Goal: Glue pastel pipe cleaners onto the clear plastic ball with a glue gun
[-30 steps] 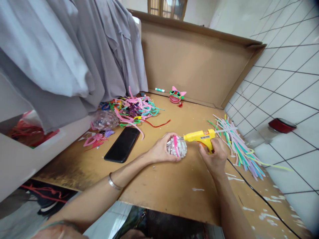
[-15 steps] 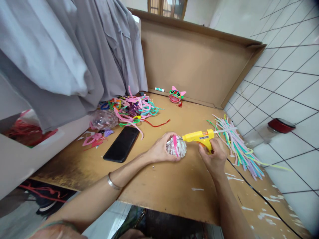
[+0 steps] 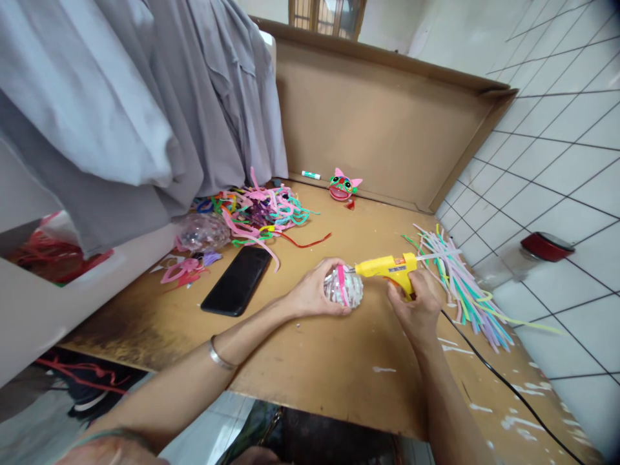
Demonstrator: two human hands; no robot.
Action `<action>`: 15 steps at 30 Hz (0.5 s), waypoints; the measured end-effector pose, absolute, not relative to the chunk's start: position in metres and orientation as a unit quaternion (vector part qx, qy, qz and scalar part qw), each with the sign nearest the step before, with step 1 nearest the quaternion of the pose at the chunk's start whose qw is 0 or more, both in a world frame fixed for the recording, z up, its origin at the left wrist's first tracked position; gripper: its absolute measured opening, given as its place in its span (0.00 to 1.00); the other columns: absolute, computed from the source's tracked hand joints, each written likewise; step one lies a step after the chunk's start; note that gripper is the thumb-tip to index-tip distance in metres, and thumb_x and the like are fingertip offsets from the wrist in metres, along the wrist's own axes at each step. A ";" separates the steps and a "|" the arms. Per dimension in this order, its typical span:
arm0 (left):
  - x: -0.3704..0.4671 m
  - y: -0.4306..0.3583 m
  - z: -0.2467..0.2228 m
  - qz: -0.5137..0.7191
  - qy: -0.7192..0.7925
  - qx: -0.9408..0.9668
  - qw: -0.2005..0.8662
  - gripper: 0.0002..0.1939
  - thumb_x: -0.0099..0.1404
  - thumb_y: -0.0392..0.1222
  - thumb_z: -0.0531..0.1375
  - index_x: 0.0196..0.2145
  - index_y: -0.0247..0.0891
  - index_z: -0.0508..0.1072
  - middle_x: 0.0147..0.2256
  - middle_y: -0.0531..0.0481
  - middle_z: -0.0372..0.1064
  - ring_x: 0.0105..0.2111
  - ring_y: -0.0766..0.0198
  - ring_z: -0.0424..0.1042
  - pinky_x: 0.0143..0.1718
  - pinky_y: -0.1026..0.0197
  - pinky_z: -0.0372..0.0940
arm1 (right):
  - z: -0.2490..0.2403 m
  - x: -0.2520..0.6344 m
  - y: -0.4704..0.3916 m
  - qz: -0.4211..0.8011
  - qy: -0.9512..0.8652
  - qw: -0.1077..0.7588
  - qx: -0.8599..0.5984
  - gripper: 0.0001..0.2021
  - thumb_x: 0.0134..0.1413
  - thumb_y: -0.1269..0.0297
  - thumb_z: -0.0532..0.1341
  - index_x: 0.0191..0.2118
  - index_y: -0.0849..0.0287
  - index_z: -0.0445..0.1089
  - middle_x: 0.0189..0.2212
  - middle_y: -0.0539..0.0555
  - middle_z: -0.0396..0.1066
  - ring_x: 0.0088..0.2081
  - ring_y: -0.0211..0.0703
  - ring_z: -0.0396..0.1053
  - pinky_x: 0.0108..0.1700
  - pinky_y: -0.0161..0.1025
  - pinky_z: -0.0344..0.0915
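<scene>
A clear, ribbed ball [image 3: 352,289] with a bright pink strip around it sits in my left hand [image 3: 314,289], the fingers and thumb curled about its left side. My right hand [image 3: 417,303] grips a yellow hot glue gun [image 3: 387,265] by its handle, with a glue stick [image 3: 429,256] jutting from the back. The gun's nozzle points left and meets the upper part of the ball near the pink strip; whether it touches is too small to tell. A black cord [image 3: 498,374] runs from the gun to the lower right.
Coloured pipe cleaners [image 3: 465,290] lie bundled at right beside a red-lidded jar [image 3: 545,247]. A black phone [image 3: 236,281] and a tangled craft pile [image 3: 264,206] are at left. A cat-eared ornament [image 3: 341,186] and a glue-stick-like tube [image 3: 310,175] stand by the cardboard wall [image 3: 358,116].
Almost nothing differs. Both hands, the ball and the glue gun keep their places, with only a very slight shift of the whole view.
</scene>
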State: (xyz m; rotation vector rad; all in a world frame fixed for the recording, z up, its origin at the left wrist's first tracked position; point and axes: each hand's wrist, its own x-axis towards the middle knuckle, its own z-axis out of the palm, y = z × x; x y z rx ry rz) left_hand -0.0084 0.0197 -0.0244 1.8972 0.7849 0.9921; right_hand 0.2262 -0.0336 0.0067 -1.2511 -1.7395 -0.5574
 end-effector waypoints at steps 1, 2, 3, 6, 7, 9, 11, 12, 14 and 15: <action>-0.008 0.020 -0.025 0.395 0.312 0.757 0.416 0.44 0.41 0.45 0.74 0.55 0.40 0.62 0.50 0.43 0.68 0.49 0.51 0.71 0.54 0.46 0.67 | 0.007 0.226 -0.034 -0.227 -0.703 0.448 -0.504 0.07 0.54 0.68 0.61 0.30 0.54 0.61 0.28 0.50 0.66 0.31 0.42 0.66 0.33 0.38 0.61; -0.008 0.020 -0.025 0.395 0.312 0.758 0.415 0.44 0.41 0.45 0.74 0.55 0.40 0.62 0.50 0.43 0.68 0.49 0.51 0.71 0.54 0.46 0.67 | 0.007 0.226 -0.034 -0.230 -0.703 0.449 -0.502 0.07 0.54 0.68 0.61 0.30 0.54 0.61 0.28 0.50 0.66 0.31 0.42 0.66 0.33 0.38 0.61; -0.009 0.020 -0.025 0.394 0.311 0.759 0.415 0.44 0.41 0.45 0.74 0.55 0.40 0.62 0.50 0.43 0.68 0.49 0.51 0.71 0.53 0.46 0.67 | 0.008 0.226 -0.034 -0.234 -0.703 0.449 -0.499 0.07 0.54 0.68 0.61 0.30 0.54 0.61 0.28 0.50 0.66 0.31 0.42 0.66 0.33 0.38 0.61; -0.009 0.020 -0.024 0.394 0.313 0.759 0.413 0.44 0.41 0.45 0.74 0.55 0.39 0.62 0.50 0.43 0.68 0.49 0.51 0.71 0.53 0.46 0.67 | 0.009 0.225 -0.034 -0.238 -0.704 0.448 -0.497 0.08 0.54 0.68 0.62 0.30 0.54 0.60 0.28 0.50 0.66 0.31 0.41 0.66 0.33 0.38 0.62; -0.009 0.020 -0.024 0.393 0.314 0.759 0.413 0.44 0.41 0.45 0.74 0.54 0.39 0.63 0.50 0.42 0.68 0.49 0.51 0.71 0.54 0.46 0.67 | 0.009 0.225 -0.034 -0.237 -0.704 0.448 -0.498 0.07 0.54 0.68 0.61 0.30 0.54 0.61 0.28 0.50 0.66 0.31 0.41 0.66 0.33 0.38 0.62; -0.009 0.020 -0.023 0.392 0.316 0.759 0.414 0.44 0.41 0.45 0.74 0.54 0.39 0.63 0.51 0.42 0.68 0.49 0.50 0.71 0.54 0.46 0.67 | 0.010 0.225 -0.035 -0.234 -0.704 0.446 -0.501 0.07 0.54 0.67 0.61 0.30 0.54 0.61 0.28 0.51 0.66 0.31 0.42 0.66 0.33 0.38 0.62; -0.009 0.019 -0.023 0.390 0.316 0.758 0.417 0.44 0.41 0.45 0.75 0.54 0.39 0.63 0.51 0.42 0.68 0.49 0.50 0.71 0.53 0.47 0.67 | 0.010 0.225 -0.035 -0.234 -0.702 0.445 -0.505 0.07 0.54 0.67 0.61 0.30 0.54 0.62 0.28 0.51 0.66 0.31 0.42 0.66 0.33 0.38 0.62; -0.009 0.019 -0.022 0.389 0.316 0.757 0.419 0.44 0.41 0.45 0.75 0.54 0.39 0.62 0.51 0.42 0.68 0.49 0.51 0.71 0.53 0.47 0.67 | 0.011 0.225 -0.035 -0.237 -0.702 0.443 -0.505 0.07 0.54 0.68 0.61 0.29 0.54 0.62 0.28 0.51 0.65 0.31 0.41 0.66 0.33 0.38 0.62; -0.009 0.019 -0.022 0.387 0.317 0.756 0.422 0.45 0.41 0.45 0.75 0.55 0.39 0.62 0.51 0.43 0.68 0.49 0.51 0.71 0.54 0.48 0.67 | 0.011 0.225 -0.035 -0.244 -0.704 0.440 -0.501 0.08 0.54 0.69 0.61 0.28 0.54 0.61 0.27 0.51 0.65 0.31 0.41 0.66 0.33 0.37 0.62; -0.009 0.019 -0.022 0.386 0.318 0.755 0.423 0.45 0.41 0.45 0.75 0.55 0.39 0.62 0.51 0.43 0.68 0.49 0.51 0.71 0.54 0.48 0.67 | 0.012 0.225 -0.035 -0.248 -0.705 0.439 -0.498 0.08 0.53 0.69 0.62 0.28 0.54 0.61 0.27 0.50 0.65 0.31 0.41 0.66 0.33 0.37 0.62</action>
